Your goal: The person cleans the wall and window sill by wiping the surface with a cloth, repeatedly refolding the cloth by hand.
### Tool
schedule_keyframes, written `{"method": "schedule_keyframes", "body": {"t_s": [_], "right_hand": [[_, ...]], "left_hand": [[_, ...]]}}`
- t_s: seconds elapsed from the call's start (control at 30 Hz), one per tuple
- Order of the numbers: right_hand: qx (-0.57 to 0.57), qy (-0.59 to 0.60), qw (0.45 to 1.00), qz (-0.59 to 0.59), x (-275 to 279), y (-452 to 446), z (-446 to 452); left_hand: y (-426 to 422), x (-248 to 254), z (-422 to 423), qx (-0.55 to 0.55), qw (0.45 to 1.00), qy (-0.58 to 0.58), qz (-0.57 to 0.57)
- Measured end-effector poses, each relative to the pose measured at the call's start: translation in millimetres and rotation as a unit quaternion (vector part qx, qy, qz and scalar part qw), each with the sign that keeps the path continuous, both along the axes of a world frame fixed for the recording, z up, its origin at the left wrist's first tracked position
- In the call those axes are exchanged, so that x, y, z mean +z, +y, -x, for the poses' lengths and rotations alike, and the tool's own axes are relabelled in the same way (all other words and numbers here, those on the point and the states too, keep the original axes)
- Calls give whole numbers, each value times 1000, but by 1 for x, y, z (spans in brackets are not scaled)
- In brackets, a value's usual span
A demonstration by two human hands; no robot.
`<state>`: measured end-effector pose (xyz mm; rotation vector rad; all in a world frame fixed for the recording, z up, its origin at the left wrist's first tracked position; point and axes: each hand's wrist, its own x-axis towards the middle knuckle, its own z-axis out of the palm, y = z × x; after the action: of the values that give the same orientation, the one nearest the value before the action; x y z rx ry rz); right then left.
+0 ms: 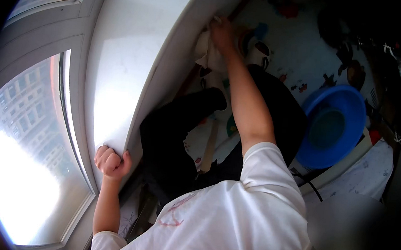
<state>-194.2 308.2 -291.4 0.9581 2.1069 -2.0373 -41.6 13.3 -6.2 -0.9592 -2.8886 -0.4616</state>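
My right hand (222, 36) reaches down to the low wall under the windowsill. Its fingers are closed on a pale cloth (205, 51), which hangs below the hand against the wall near the floor. Much of the grip is hidden by the back of the hand. My left hand (112, 161) rests on the near end of the white windowsill (126, 59). Its fingers are curled on top, and the thumb lies at the sill's front edge.
A blue basin (354, 110) with darker liquid-like contents stands right of my legs. My shoes (259, 55) are on the patterned floor (285, 47) close to the wall. Window panes (29, 108) line the left. A patterned white cloth (359, 175) lies behind the basin, by a dark cable (314, 188).
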Motion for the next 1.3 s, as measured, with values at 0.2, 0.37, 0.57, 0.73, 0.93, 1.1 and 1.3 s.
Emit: {"method": "schedule_keyframes", "body": {"t_s": [0.2, 0.37, 0.57, 0.73, 0.93, 1.1, 1.3], "right_hand": [[-20, 76, 994, -72, -85, -11, 13], [-27, 22, 999, 9, 0, -8, -7], [-11, 28, 999, -39, -60, 5, 18], [-45, 59, 995, -72, -13, -2, 1], [-69, -7, 996, 60, 17, 10, 11], [-1, 33, 997, -75, -19, 1, 0], [-24, 21, 996, -88, -40, 8, 22]], "left_hand": [[-4, 1, -2, -2, 1000, 1, 4], [-2, 1, -2, 1, 1000, 1, 0], [-7, 1, -1, -1, 1000, 0, 3], [-5, 1, 1, 0, 1000, -1, 1], [-2, 2, 2, -1, 1000, 1, -2], [-4, 2, 0, 0, 1000, 1, -6], [-4, -1, 3, 0, 1000, 8, -3]]}}
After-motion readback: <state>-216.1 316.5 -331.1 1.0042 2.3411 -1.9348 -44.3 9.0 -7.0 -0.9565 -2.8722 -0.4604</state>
